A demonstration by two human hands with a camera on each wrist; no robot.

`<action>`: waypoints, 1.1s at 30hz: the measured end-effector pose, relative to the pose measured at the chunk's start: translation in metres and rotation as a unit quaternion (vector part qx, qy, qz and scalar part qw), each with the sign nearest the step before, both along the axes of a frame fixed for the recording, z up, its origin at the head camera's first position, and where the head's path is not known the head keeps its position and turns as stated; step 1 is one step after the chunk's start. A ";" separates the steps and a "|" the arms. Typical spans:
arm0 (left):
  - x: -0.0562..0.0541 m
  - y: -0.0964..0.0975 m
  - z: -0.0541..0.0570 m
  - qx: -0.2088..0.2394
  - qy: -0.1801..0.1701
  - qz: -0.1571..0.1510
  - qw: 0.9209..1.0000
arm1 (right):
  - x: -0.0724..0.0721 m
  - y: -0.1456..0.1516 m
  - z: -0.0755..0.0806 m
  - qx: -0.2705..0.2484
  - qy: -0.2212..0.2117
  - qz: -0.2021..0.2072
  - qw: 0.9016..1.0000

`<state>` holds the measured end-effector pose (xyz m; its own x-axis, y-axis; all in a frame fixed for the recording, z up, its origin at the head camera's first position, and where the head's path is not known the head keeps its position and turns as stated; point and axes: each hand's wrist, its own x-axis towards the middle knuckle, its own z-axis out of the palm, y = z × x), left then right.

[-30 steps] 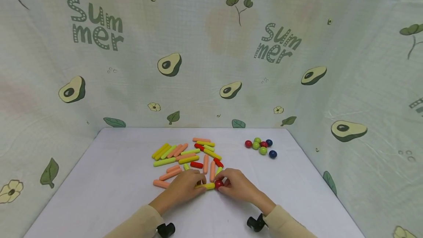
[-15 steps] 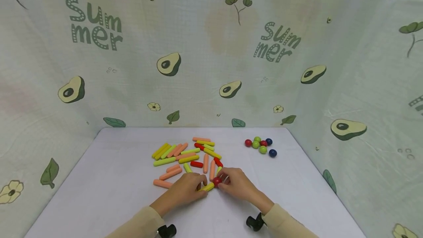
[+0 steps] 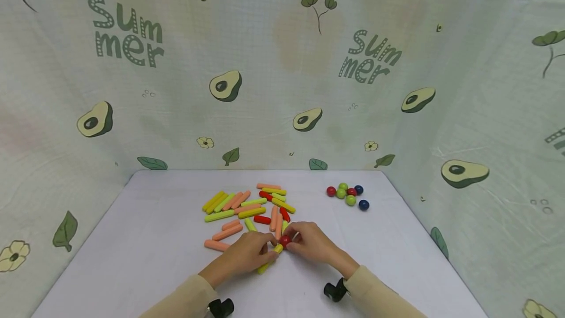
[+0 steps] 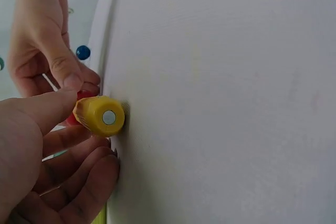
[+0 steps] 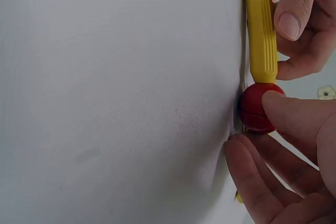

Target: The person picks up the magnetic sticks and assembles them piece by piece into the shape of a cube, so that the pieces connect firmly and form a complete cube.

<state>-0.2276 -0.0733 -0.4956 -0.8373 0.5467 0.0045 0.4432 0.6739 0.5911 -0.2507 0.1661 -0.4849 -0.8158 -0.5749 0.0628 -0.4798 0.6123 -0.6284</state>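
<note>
My left hand [image 3: 248,253] pinches a yellow grooved rod [image 5: 261,30] between thumb and fingers. The rod lies slanted on the white table, its near end pointing at me; a round silvery disc [image 4: 108,117] shows in that end in the left wrist view. With thumb and fingertips, my right hand [image 3: 311,244] holds a shiny red ball [image 5: 256,109]. In the right wrist view the ball sits right against the rod's far end. Just beyond the ball, salmon rods [image 3: 278,227] and a light green rod [image 3: 285,226] lie close to the fingers.
Several yellow, green, salmon and red rods [image 3: 252,213] lie scattered beyond and left of my hands. At the back right are red, green [image 3: 341,194] and dark blue balls [image 3: 364,205]. A printed cloth [image 3: 265,63] walls the white table [image 3: 145,239] behind and at the sides.
The yellow rod has swung from nearly level to slanted, its near end toward me. My right hand and the red ball have moved left; nearby salmon and red rods have shifted left.
</note>
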 end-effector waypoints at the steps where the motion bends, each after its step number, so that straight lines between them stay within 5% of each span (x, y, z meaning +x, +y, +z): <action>1: -0.001 0.000 -0.001 0.003 -0.002 0.002 1.000 | 0.000 0.000 0.001 0.001 -0.002 0.003 1.000; 17: -0.010 0.003 -0.004 0.058 0.026 0.021 0.998 | -0.005 -0.003 -0.002 -0.006 -0.045 0.026 0.999; 33: -0.012 0.004 -0.008 0.102 0.001 0.019 0.995 | -0.011 0.005 0.004 -0.007 -0.043 0.053 0.998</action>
<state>-0.2401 -0.0698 -0.5040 -0.8574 0.5020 0.1136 0.4204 0.5558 0.7172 -0.2621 0.1708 -0.4811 -0.7537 -0.6572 0.0046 -0.4851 0.5516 -0.6786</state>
